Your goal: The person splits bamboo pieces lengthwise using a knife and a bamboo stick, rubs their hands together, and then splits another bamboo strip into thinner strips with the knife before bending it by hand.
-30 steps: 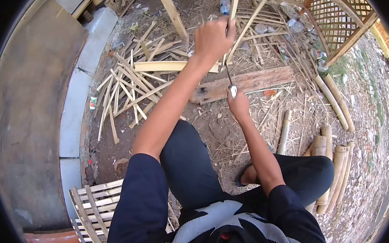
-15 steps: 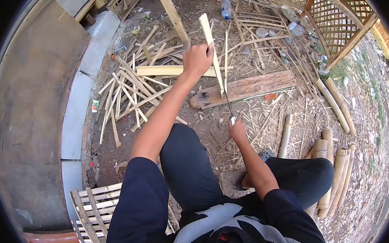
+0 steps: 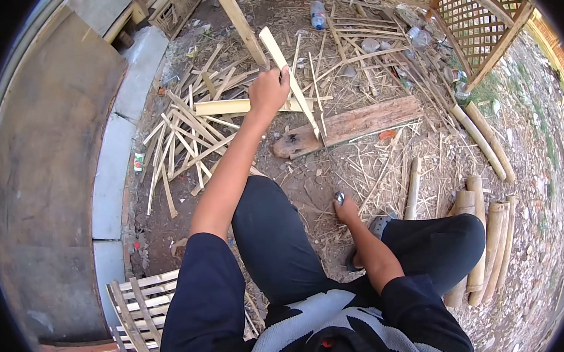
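Note:
My left hand [image 3: 270,93] is closed around a pale bamboo strip [image 3: 299,96] that leans to the left. Its lower end rests on a weathered wooden plank [image 3: 370,121] on the ground. A thinner sliver [image 3: 316,82] rises just right of the strip and meets it near the bottom; whether they are still joined is hard to tell. Nearer my body, my right hand [image 3: 346,209] grips a knife by its handle [image 3: 340,198]. The narrow dark blade points away from me, toward the strip's lower end, and is partly lost against the ground.
Split bamboo strips [image 3: 178,137] lie piled at the left, with a wider bamboo piece [image 3: 225,107] across them. Thick bamboo poles [image 3: 496,246] lie by my right knee. A wooden post [image 3: 240,25] stands ahead. A plastic bottle [image 3: 318,15] and a lattice panel [image 3: 487,21] are farther back.
My right hand has drawn the knife back toward my body. My left hand has shifted left with the bamboo strip, which leans further left. The view has shifted slightly.

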`<state>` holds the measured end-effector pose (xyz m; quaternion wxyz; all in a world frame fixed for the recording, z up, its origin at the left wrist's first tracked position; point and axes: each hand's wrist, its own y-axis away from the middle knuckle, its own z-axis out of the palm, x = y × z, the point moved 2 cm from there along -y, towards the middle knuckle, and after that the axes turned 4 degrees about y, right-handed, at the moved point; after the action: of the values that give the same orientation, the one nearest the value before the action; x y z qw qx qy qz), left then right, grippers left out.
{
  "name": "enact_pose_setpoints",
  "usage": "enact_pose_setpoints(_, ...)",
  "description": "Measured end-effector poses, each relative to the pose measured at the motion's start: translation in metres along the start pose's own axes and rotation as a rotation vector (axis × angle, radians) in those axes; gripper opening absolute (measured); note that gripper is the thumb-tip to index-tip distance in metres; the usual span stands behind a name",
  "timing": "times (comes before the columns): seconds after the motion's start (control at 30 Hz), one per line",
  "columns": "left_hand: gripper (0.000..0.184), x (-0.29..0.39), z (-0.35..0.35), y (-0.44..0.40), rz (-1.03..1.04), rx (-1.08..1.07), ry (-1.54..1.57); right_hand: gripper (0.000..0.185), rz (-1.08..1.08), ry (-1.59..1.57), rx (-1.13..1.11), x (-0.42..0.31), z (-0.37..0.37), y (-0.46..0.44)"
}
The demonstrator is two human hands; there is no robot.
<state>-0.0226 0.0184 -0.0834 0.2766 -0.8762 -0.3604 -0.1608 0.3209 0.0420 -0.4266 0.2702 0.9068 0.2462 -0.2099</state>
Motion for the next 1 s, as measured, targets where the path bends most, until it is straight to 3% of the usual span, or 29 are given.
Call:
enact_pose_setpoints(0.07, 0.052, 0.0, -0.002, 0.001, 0.004, 0.006, -0.009, 0.054, 0.055, 0.039, -0.019, 0.008, 0.007, 0.005)
enact_pose_setpoints(0.17, 0.051, 0.003, -0.005, 0.001, -0.025, -0.004, -0.016, 0.051, -0.05, 0.167, 0.147, 0.006, 0.011, 0.01)
enact_pose_setpoints(0.3, 0.05, 0.0, -0.005, -0.003, -0.071, -0.02, 0.008, 0.041, -0.189, 0.022, 0.416, -0.027, -0.022, 0.017)
enact_pose_setpoints(0.47, 0.049, -0.006, -0.007, -0.007, -0.113, -0.004, 0.039, 0.032, -0.266, -0.196, 0.552, -0.055, -0.036, -0.035)
enact_pose_setpoints(0.67, 0.037, -0.012, -0.005, -0.014, -0.077, 0.103, 0.13, 0.028, -0.201, -0.286, 0.353, -0.092, -0.053, -0.131)
enact_pose_setpoints(0.77, 0.035, -0.01, -0.007, -0.018, -0.092, 0.089, 0.199, 0.031, -0.222, -0.21, 0.37, -0.106, -0.044, -0.175)
enact_pose_setpoints(1.0, 0.027, -0.009, -0.022, -0.019, -0.019, 0.172, 0.367, 0.034, -0.158, -0.197, 0.228, -0.125, -0.032, -0.208)
